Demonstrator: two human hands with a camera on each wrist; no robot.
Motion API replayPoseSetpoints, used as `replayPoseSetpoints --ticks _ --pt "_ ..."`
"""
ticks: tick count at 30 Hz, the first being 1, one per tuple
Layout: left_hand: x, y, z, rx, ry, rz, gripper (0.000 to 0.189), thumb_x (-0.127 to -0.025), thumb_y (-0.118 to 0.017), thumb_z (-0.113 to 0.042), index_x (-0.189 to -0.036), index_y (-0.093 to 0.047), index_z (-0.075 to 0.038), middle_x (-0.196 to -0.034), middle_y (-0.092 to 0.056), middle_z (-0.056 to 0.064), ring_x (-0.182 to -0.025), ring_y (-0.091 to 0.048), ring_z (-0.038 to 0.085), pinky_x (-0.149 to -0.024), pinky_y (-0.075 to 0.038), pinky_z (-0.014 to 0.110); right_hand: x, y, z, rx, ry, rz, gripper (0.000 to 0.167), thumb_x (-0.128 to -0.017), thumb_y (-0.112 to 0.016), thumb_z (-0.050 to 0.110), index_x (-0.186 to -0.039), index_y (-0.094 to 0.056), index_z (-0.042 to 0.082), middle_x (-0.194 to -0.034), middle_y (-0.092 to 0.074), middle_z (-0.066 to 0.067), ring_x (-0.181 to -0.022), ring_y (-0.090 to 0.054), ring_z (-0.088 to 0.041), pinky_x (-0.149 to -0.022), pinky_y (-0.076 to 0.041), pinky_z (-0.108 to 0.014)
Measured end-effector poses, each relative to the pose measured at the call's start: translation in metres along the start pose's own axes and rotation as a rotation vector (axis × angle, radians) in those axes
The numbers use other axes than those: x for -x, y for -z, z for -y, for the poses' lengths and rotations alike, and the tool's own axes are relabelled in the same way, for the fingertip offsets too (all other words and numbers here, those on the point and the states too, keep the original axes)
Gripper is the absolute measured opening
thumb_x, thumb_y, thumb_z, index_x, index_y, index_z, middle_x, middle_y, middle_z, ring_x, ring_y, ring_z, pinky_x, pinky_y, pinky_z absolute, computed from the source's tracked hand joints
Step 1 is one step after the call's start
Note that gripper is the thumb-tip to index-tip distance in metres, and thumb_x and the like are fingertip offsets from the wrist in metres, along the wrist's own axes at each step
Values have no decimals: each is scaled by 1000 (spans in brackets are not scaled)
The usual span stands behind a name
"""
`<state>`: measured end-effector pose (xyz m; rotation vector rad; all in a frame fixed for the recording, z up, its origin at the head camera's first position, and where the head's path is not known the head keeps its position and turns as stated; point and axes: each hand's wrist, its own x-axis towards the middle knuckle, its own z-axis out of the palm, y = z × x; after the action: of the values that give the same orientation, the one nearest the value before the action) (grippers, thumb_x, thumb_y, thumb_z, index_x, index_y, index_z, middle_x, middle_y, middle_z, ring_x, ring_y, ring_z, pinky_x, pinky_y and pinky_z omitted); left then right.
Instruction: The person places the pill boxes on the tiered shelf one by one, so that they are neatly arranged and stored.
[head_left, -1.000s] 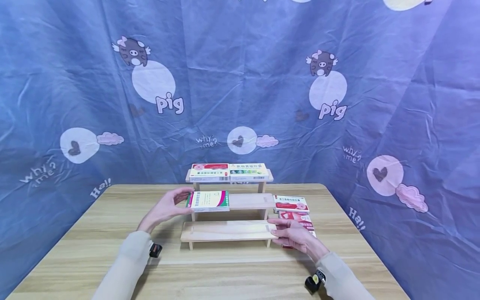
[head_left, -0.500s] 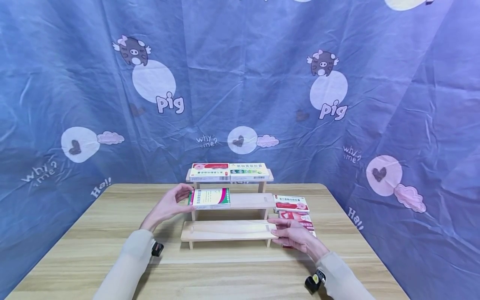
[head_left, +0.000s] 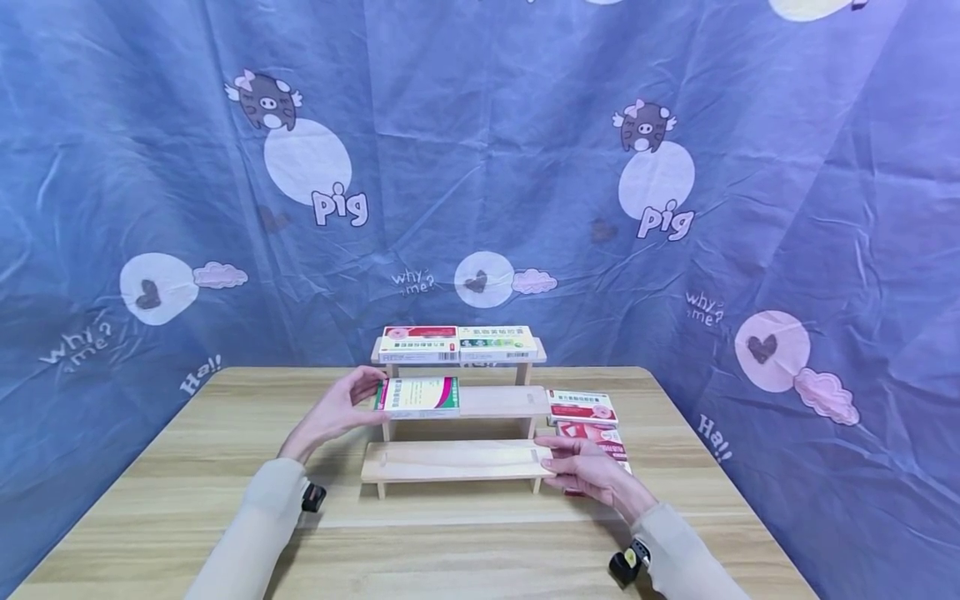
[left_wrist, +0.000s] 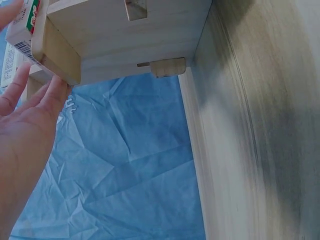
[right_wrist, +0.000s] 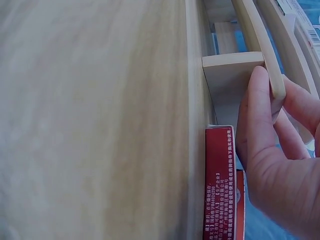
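In the head view a three-tier wooden display rack (head_left: 457, 461) stands on the table. A white medicine box with green and magenta ends (head_left: 417, 395) lies flat at the left of its middle tier. My left hand (head_left: 335, 415) holds this box by its left end, thumb at the front and fingers behind. In the left wrist view, fingers (left_wrist: 56, 95) touch the rack's end beneath the box. My right hand (head_left: 588, 473) grips the right end of the lowest tier. The right wrist view shows its thumb and fingers (right_wrist: 259, 107) on either side of that board.
On the top tier lie a red-and-white medicine box (head_left: 419, 343) and a white-and-green one (head_left: 497, 342). Right of the rack, a white-and-red box (head_left: 582, 407) and red boxes (head_left: 596, 437) lie on the table (head_left: 450, 550). A blue printed cloth (head_left: 480, 167) hangs behind.
My left hand has moved slightly up and to the right, and the box has shifted back on the middle tier. The right hand keeps its place on the rack.
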<state>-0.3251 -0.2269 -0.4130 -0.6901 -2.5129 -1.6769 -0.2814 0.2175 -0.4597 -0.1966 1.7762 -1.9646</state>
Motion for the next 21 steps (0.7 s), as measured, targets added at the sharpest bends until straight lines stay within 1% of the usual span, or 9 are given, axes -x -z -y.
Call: replayPoseSetpoints --ticks 3,6,7,9,11,13,15,18,21 --pt "5 1 -3 4 12 -24 71 -78 -82 -18 -137 -45 -1 -144 -47 25 -135 -44 43 -114 -36 53 -1 0 -1 11 -2 0 52 -93 -59 -2 -143 -43 -4 -111 -66 -6 -93 -70 -17 -85 -60 -31" --pt "11 1 -6 -3 49 -95 66 -85 -76 -24 -139 -45 -1 -142 -49 24 -131 -48 42 -110 -41 55 -1 1 -2 24 2 4 52 -93 -60 0 -142 -44 -4 -112 -66 -7 -95 -69 -18 -86 -60 -32" --pt "15 1 -11 -5 66 -120 63 -88 -73 -23 -139 -45 1 -140 -50 25 -129 -50 42 -108 -43 54 -1 1 -2 27 6 8 51 -94 -60 1 -142 -44 -4 -112 -65 -7 -95 -69 -18 -87 -60 -33" --pt "19 1 -12 0 110 -166 55 -94 -66 -25 -137 -47 2 -136 -54 26 -123 -54 38 -103 -50 48 -1 3 -2 25 18 14 51 -94 -59 0 -142 -43 -5 -114 -65 -8 -98 -69 -20 -90 -59 -36" --pt "24 1 -13 -13 153 -193 50 -98 -59 -28 -135 -48 3 -132 -56 26 -117 -58 34 -95 -55 40 0 6 -1 28 34 10 50 -95 -58 0 -141 -43 -7 -114 -66 -9 -99 -69 -21 -92 -58 -39" --pt "28 1 -12 -17 190 -196 48 -102 -53 -30 -134 -50 5 -128 -59 28 -111 -61 31 -88 -58 33 0 8 0 22 48 1 49 -94 -58 0 -140 -43 -9 -114 -67 -10 -100 -69 -23 -93 -57 -41" --pt "31 1 -6 -18 218 -194 49 -103 -49 -34 -132 -51 6 -124 -61 27 -104 -64 27 -82 -59 30 -1 10 1 38 66 -10 49 -94 -59 -1 -139 -42 -12 -114 -68 -10 -101 -68 -22 -94 -56 -40" --pt "37 0 -1 0 267 -178 49 -103 -49 -34 -130 -53 6 -119 -64 26 -99 -66 25 -81 -59 33 -1 15 3 71 99 -22 49 -93 -59 -2 -137 -41 -16 -115 -68 -10 -102 -67 -17 -94 -56 -34" --pt "42 -2 4 44 308 -154 45 -101 -55 -27 -129 -53 7 -118 -64 26 -97 -67 24 -83 -59 39 0 21 3 87 117 -33 49 -92 -59 -4 -136 -41 -18 -117 -68 -10 -103 -67 -13 -95 -56 -30"
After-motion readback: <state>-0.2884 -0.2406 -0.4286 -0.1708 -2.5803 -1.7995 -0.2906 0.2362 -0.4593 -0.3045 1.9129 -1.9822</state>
